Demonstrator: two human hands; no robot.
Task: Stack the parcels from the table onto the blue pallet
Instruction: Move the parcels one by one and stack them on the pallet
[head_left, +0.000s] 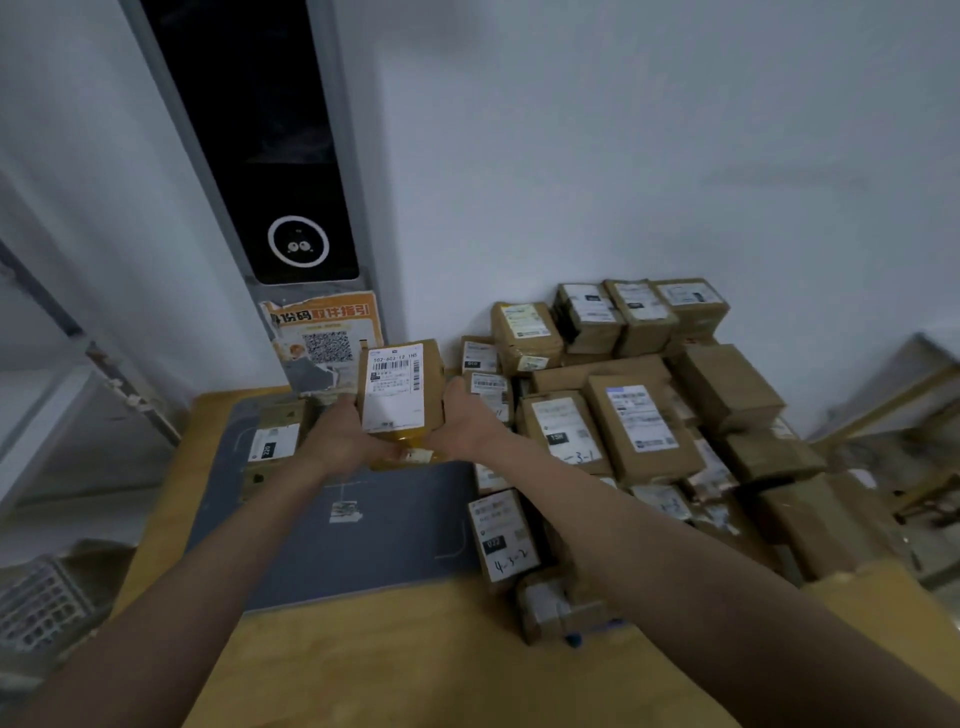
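I hold a brown cardboard parcel (397, 389) with a white shipping label upright above the table, tilted slightly back. My left hand (340, 434) grips its left side and my right hand (465, 421) grips its right side. Below it lies a dark grey mat (363, 525) on the wooden table (415, 665). A parcel with a white label (272, 441) lies on the mat's left part. To the right, a pile of several brown parcels (639, 421) reaches back to the wall. No blue pallet is in view.
A tall dark kiosk (280, 156) with an orange QR poster (324, 332) stands against the wall behind the table. Metal shelving (62, 374) runs along the left. A grey crate (41, 603) sits low on the left. A yellow frame (893, 400) is at the right.
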